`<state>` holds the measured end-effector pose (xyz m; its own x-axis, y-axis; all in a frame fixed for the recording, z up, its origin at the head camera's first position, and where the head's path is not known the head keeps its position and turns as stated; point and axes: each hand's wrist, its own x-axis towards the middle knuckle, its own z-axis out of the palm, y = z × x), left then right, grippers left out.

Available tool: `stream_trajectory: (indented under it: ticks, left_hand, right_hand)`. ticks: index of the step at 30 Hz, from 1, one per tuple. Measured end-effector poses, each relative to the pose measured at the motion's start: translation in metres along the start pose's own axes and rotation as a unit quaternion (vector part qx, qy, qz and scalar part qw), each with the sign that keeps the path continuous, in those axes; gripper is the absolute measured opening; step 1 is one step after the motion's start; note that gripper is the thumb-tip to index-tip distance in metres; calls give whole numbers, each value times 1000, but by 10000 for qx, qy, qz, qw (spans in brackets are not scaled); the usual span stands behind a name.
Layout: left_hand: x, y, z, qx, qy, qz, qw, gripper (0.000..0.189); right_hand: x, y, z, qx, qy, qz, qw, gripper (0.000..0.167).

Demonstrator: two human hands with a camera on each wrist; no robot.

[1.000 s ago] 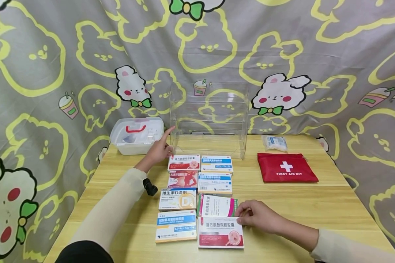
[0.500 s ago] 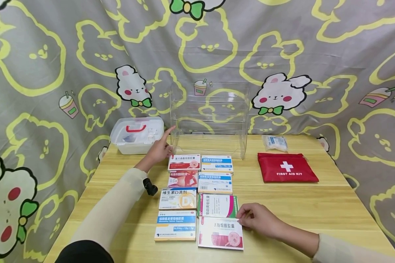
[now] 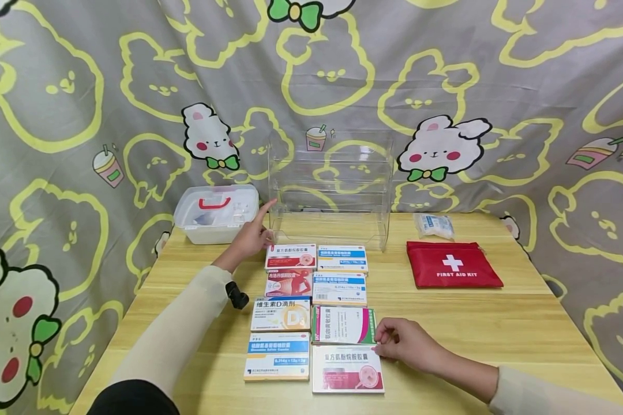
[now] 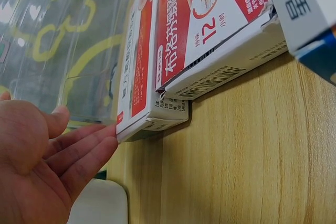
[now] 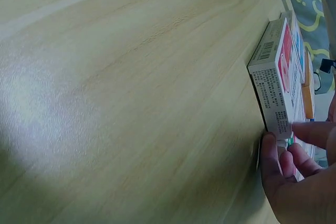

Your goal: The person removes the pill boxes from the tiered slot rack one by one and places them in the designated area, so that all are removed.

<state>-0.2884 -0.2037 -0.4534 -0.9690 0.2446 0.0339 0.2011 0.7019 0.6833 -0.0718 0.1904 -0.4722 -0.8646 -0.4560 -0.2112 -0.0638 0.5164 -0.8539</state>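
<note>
Two columns of medicine boxes lie flat on the table. At the front right, my right hand (image 3: 409, 344) pinches the upper right corner of a red and white medicine box (image 3: 348, 372); in the right wrist view the thumb (image 5: 270, 153) is at its lower edge and a finger lies along the top. Just behind it lies a green-edged box with a magenta band (image 3: 342, 324). My left hand (image 3: 248, 237) is at the far left, its index finger extended towards a clear tiered rack (image 3: 332, 225). Its other fingertips touch the end of the farthest red and white box (image 4: 139, 77).
Left of the rack stands a translucent case (image 3: 207, 230) with a red handle. A red first aid pouch (image 3: 454, 274) lies on the right, with a small clear packet (image 3: 434, 225) behind it. A patterned curtain (image 3: 332, 57) hangs around the wooden table (image 3: 498, 328).
The front right box has shifted slightly towards me and now sits just below the green-edged box. My right hand has moved slightly with it. My left hand has stayed in place.
</note>
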Motion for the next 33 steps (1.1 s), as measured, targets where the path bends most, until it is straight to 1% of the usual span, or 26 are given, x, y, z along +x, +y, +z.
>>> stream_trajectory:
  ticks: [3, 7, 12, 19, 22, 26, 29, 33]
  left_hand:
    - [0, 0, 0, -20, -11, 7, 10000, 92]
    - [-1, 0, -1, -6, 5, 19, 10000, 93]
    - [-1, 1, 0, 5, 12, 1, 10000, 92]
    - [-3, 3, -1, 38, 13, 27, 10000, 91]
    - [-3, 3, -1, 42, 14, 45, 10000, 90]
    - [-2, 1, 0, 13, 40, 36, 10000, 91]
    - [-1, 0, 1, 14, 72, 9, 10000, 91]
    - [0, 0, 2, 5, 93, -27, 10000, 91]
  right_hand:
    - [1, 0, 0, -35, 31, 23, 10000, 25]
    - [4, 1, 1, -28, 20, 22, 10000, 28]
    - [5, 1, 3, -138, 83, 31, 9999, 26]
    - [3, 2, 2, -299, 166, -138, 9993, 26]
    - [3, 2, 1, -250, 134, -104, 9995, 25]
    - [4, 1, -2, -91, 84, 60, 9999, 25]
    - [6, 1, -8, 5, 118, 93, 9999, 23]
    - [12, 3, -18, 111, 273, 66, 9995, 20]
